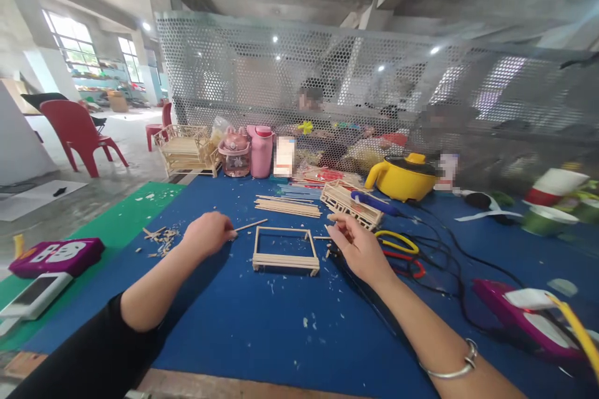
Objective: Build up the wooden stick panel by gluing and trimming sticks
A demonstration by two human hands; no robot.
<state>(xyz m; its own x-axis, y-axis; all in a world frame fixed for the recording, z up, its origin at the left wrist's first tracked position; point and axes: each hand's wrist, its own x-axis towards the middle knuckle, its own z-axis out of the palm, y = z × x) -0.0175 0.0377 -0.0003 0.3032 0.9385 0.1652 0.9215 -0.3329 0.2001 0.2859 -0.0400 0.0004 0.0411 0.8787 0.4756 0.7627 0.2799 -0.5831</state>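
Thumb and fingers of my left hand (pixel 208 235) pinch the near end of a thin wooden stick (pixel 251 224), which points right over the blue mat. My right hand (pixel 358 246) has its thumb and forefinger drawn together at a short wooden stick (pixel 321 238); its fingertips partly hide the grip. Between both hands stands a small rectangular wooden frame (pixel 285 260) with short legs, several sticks laid along its near side. Behind it lies a row of loose wooden sticks (pixel 287 206). A slatted wooden piece (pixel 346 202) rests beyond my right hand, beside a blue-handled tool (pixel 374 202).
Wood offcuts (pixel 161 240) lie left of my left hand. Yellow- and red-handled pliers (pixel 397 243) and black cables are at the right, with a yellow pot (pixel 405 177) behind. Pink bottles (pixel 261 153) and a wooden model (pixel 187 149) stand before a perforated screen (pixel 262 68); people sit beyond it.
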